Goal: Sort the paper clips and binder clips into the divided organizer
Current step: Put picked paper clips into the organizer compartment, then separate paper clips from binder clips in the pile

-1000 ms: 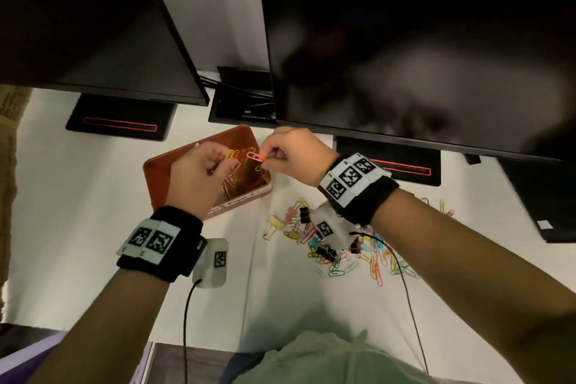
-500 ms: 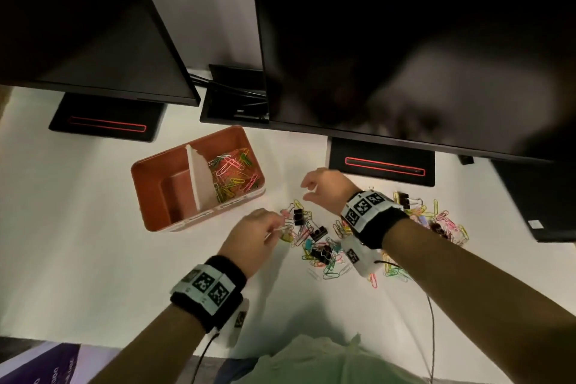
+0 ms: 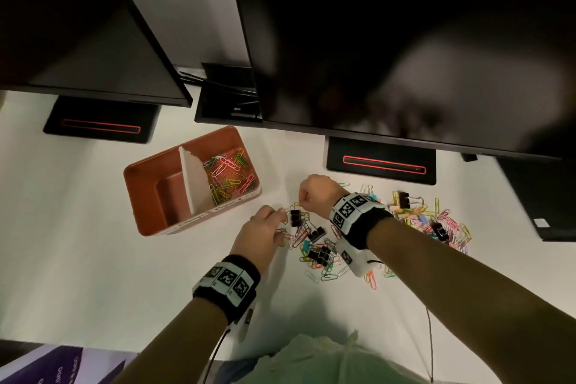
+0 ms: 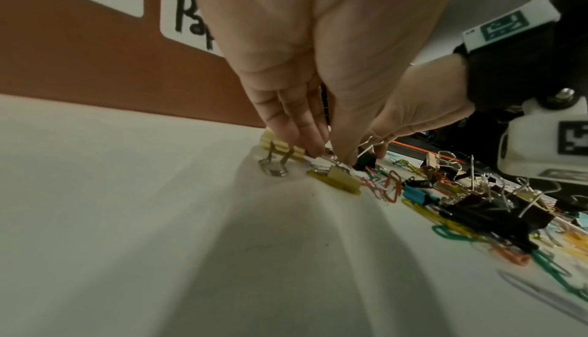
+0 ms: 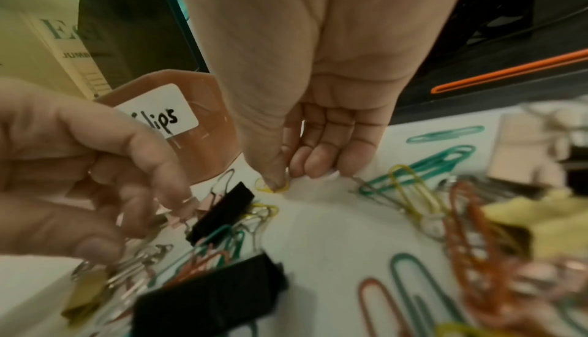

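The orange-brown organizer (image 3: 146, 196) stands on the white table, split by a white divider (image 3: 194, 184). Its right compartment holds several coloured paper clips (image 3: 229, 176); no clips show in its left compartment. A mixed pile of paper clips and black binder clips (image 3: 314, 246) lies to its right. At the pile's left edge my left hand (image 3: 282, 213) (image 4: 331, 157) pinches the wire handle of a small binder clip (image 5: 191, 201) on the table. Just beyond a black binder clip (image 3: 295, 217), my right hand (image 3: 300, 203) (image 5: 286, 179) pinches a yellow paper clip (image 5: 273, 188) against the table.
A second heap of clips (image 3: 436, 221) lies further right. Two dark monitors overhang the back of the table; their black stands (image 3: 380, 162) (image 3: 99, 125) sit behind the organizer and the piles. Handwritten labels (image 4: 191, 23) mark the organizer's front. The table's near edge is by my body.
A second ago both hands held paper clips over the organizer's right compartment. They have since come back and down to the pile, each closing on a new clip.
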A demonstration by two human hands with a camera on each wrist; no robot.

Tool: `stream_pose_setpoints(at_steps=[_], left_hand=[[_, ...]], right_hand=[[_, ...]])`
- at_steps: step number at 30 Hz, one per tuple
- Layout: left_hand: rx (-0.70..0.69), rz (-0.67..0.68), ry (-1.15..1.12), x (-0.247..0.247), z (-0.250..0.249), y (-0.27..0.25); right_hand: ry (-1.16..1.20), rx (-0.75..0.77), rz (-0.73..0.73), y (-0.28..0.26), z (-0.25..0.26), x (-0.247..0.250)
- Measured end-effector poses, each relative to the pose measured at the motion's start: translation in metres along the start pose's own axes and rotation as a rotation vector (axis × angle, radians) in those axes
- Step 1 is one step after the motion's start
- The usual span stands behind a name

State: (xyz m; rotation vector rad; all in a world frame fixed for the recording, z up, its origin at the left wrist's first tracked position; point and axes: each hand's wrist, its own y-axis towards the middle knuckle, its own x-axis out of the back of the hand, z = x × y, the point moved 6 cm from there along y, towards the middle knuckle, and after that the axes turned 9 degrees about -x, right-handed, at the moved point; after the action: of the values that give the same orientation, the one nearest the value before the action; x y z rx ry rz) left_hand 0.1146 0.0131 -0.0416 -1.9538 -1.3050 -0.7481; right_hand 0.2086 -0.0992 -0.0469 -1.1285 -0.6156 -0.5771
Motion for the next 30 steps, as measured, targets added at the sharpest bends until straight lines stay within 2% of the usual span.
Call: stream_pose_setpoints(at_steps=[3, 6, 10, 13, 15, 18, 23, 26, 30], left_hand=[[-0.015, -0.011, 0.036, 0.0, 0.0, -0.006], [0.001, 0.035, 0.133, -0.005, 0.0, -0.01], [0.031, 0.002, 0.026, -0.004, 0.002, -0.012], [0.055, -0.068, -0.038, 0.004, 0.007, -0.015], [0.053, -0.109, 0.014, 0.01, 0.01, -0.018], [-0.006, -0.121, 0.157, 0.013, 0.006, -0.021], [-0.049, 0.008, 0.24, -0.005, -0.009, -0.019], [-0.01, 0.067, 0.288, -0.014, -0.011, -0.014], [0.002, 0.072, 0.278, -0.019, -0.01, -0.006]], right_hand=[[0.083, 0.038, -0.02, -0.006, -0.012, 0.003], [0.222, 0.108, -0.028, -0.02, -0.019, 0.007], [0.158, 0.277, 0.055, -0.045, -0.009, 0.001], [0.001, 0.329, 0.135, -0.052, 0.001, -0.014], [-0.091, 0.298, 0.124, -0.048, 0.0, -0.018], [-0.041, 0.186, 0.07, -0.041, -0.014, -0.01], [0.059, 0.155, -0.027, -0.038, -0.035, 0.003], [0.036, 0.16, 0.001, -0.036, -0.039, -0.002], [-0.05, 0.124, 0.021, -0.033, -0.034, -0.007]])
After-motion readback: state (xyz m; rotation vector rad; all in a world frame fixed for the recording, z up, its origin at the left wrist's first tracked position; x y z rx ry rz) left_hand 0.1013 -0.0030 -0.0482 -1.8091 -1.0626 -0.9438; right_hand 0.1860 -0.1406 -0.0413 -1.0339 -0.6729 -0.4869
